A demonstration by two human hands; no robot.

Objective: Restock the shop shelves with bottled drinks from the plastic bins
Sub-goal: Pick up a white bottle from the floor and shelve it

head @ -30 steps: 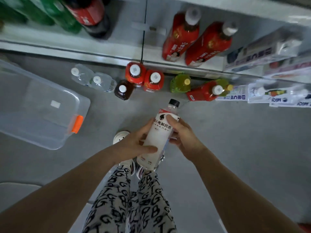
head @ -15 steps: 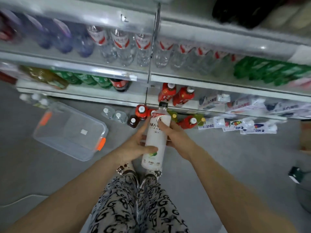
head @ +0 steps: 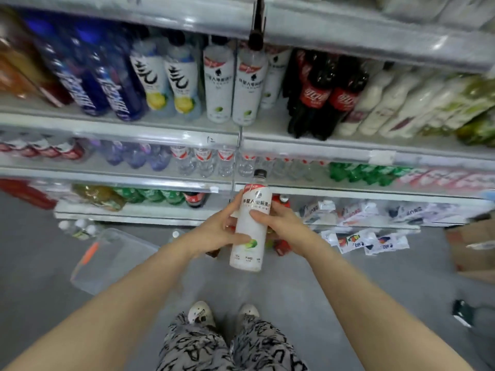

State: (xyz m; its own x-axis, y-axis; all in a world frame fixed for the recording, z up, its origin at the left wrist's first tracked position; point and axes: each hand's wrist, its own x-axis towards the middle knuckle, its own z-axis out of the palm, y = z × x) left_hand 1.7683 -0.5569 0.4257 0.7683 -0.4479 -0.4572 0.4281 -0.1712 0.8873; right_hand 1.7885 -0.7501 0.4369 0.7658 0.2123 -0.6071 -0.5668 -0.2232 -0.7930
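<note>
From the head camera, the left hand (head: 217, 231) and right hand (head: 284, 228) both grasp a white bottle (head: 250, 228), upright, black cap on top, in front of the shelves (head: 160, 135). A clear plastic bin (head: 112, 261) lies on the floor lower left, matching bottles (head: 233, 87) shelved above

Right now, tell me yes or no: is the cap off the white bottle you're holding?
No, the white bottle, held by the left hand and right hand, has its black cap on.
</note>
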